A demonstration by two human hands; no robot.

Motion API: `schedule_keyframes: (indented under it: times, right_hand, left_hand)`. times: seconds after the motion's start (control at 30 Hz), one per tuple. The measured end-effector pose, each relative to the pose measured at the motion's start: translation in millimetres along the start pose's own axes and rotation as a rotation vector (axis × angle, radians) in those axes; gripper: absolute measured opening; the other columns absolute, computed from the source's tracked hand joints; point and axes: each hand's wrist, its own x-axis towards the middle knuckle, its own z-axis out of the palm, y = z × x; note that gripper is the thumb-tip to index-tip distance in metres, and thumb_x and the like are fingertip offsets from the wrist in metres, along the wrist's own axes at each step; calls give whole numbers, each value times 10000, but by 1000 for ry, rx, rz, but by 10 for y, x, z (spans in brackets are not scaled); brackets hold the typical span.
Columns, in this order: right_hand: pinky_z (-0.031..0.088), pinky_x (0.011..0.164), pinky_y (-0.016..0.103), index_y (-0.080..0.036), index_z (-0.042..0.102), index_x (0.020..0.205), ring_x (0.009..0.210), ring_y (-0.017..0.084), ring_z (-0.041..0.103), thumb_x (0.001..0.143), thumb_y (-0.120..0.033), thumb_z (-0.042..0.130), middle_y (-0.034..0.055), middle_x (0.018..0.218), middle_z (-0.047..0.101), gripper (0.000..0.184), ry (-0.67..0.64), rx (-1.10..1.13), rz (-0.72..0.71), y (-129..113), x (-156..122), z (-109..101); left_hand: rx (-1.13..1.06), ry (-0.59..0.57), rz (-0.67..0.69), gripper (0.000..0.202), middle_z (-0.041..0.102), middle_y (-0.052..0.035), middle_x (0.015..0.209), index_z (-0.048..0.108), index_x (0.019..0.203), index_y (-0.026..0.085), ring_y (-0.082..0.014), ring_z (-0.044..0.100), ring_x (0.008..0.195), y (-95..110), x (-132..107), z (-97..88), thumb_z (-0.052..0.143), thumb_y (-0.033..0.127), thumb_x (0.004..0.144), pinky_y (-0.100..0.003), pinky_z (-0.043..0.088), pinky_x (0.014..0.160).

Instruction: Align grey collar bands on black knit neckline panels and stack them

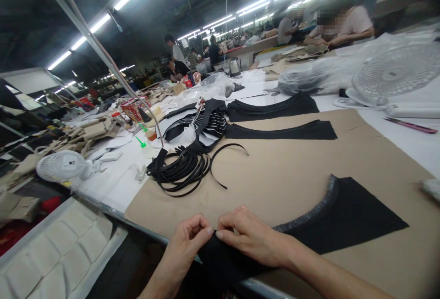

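A black curved fabric piece (357,214) lies across the table's front edge, its left end hanging over. Along its inner curve runs a shiny dark folded strip (309,212). My left hand (192,239) pinches the piece's upper left edge between thumb and fingers. Close beside it, my right hand (245,235) grips the same edge, thumb and fingertips pressed together. The forearm on the right crosses over the piece and hides part of it. A coil of thin black strips (182,168) rests beyond my hands, one loose strip curling to the right.
Brown paper (275,166) covers the table. Farther back lie two black curved pieces, a stack (275,106) and a flatter one (282,130). White fans stand left (63,166) and right (395,76). A pink-handled cutter (412,124) lies right. A tray of beige pieces (58,248) is lower left.
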Motion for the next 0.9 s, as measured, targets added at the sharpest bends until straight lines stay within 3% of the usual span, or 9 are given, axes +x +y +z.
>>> schedule_keyframes:
  times: [0.13,0.27,0.4,0.5,0.57,0.67,0.77,0.9]
  right_hand:
    - [257,545,229,-165,499,631,542,75,342,894,-277,493,-68,553,354,286,-32,84,40,-12,16,-41]
    - [288,543,228,-164,586,702,560,90,372,934,-395,449,-53,584,421,355,-94,87,85,87,-20,-203]
    - [369,666,254,-203,679,954,724,149,552,807,-324,634,-6,789,637,196,-86,-126,195,278,-116,-324]
    - [386,744,296,-218,679,961,825,200,598,745,-234,663,22,866,684,217,-58,-303,239,359,-174,-294]
    - [389,771,308,-217,669,944,860,213,609,754,-213,640,35,900,693,192,-24,-348,230,380,-186,-229]
    - [388,805,311,-209,648,931,861,206,616,775,-216,625,39,916,691,158,15,-363,208,404,-169,-126]
    - [389,789,299,-203,638,939,856,202,613,790,-233,621,42,913,686,153,20,-366,216,425,-136,-64]
    - [392,733,283,-189,634,884,822,195,605,775,-186,595,47,874,679,116,29,-375,235,400,-92,-37]
  left_hand:
    - [-25,-10,0,433,388,66,592,470,677,170,-84,319,582,5,-1,3,666,550,739,-213,253,563]
    - [16,44,29,421,384,73,590,449,679,178,-84,336,575,-21,94,-101,624,550,770,-210,277,573]
    - [229,55,63,468,417,59,576,480,660,179,-109,405,575,-182,324,-291,565,632,741,-235,332,590]
    - [329,122,79,444,427,52,558,505,651,187,-135,432,564,-337,457,-355,586,620,705,-260,338,584]
    - [394,225,117,355,517,11,659,562,740,187,-184,505,672,-402,471,-316,593,541,731,-298,376,664]
    - [618,371,302,263,603,-67,1012,616,1008,213,-266,524,1025,-420,406,-154,553,374,809,-396,365,896]
    - [839,238,443,295,608,-59,1114,609,1117,248,-260,512,1096,-384,368,35,538,236,831,-422,351,948]
    - [899,68,378,222,632,-48,980,640,964,209,-236,536,992,-329,454,154,528,114,798,-402,383,892]
